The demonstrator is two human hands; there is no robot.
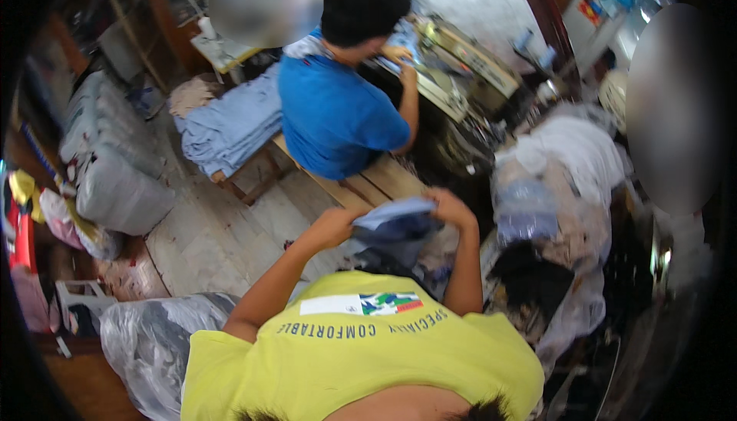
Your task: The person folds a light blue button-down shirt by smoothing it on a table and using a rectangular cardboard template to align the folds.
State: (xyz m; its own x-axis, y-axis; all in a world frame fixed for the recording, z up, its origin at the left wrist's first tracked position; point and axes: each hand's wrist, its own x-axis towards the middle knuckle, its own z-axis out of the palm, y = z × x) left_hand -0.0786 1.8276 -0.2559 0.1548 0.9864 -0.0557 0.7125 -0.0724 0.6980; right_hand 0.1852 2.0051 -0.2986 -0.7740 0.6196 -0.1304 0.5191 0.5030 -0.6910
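Head view, left hand (338,227) and right hand (451,208) grasping blue cloth (398,218), wooden bench (390,178), pale floor (201,244), plastic-wrapped bundles (123,191)

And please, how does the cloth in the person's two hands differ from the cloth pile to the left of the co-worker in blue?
The held cloth is gripped between the left hand and right hand, while the cloth pile lies stacked. The held cloth looks smaller than the cloth pile. The held cloth shows light and darker blue; the cloth pile is mostly light blue. Both include light blue fabric.
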